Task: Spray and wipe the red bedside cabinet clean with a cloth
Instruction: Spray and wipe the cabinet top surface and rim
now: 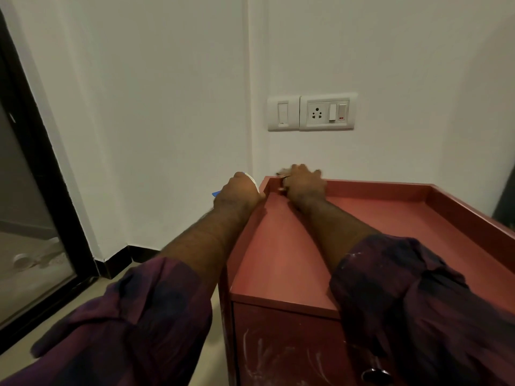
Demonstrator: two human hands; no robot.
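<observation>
Red laminate covers the bedside cabinet [376, 232], which is seen from above and stands with its back to a white wall [167, 93]. Its top is shaped like a shallow tray, with a raised rim [376, 188] along the back and both sides. Both arms, in rolled purple checked sleeves [418, 288], are stretched out to the far left corner of that tray.

The right hand [303, 183] is laid in the corner, and its fingers [316, 171] are bent over a cloth [282, 171]. Only a blurred beige scrap of the cloth shows, bunched against the rim. It appears to be held there so that the seam where dust gathers can be rubbed.

The left hand [239, 190] is kept outside the cabinet, just beside its left wall. It is closed in a fist round a white and blue object, judged to be the spray bottle [252, 179]. The bottle seems to be parked clear of the wiping yet ready for another squirt. Its nozzle and its contents cannot be seen.

Inside the tray, only the right hand and the cloth are visible. A drawer [292, 344] with a dark knob [376, 373] is shut, so its contents are hidden. White smears are left on the drawer front, so the front is judged not yet wiped.

A socket plate [326, 112] is fixed to the wall above the cabinet
</observation>
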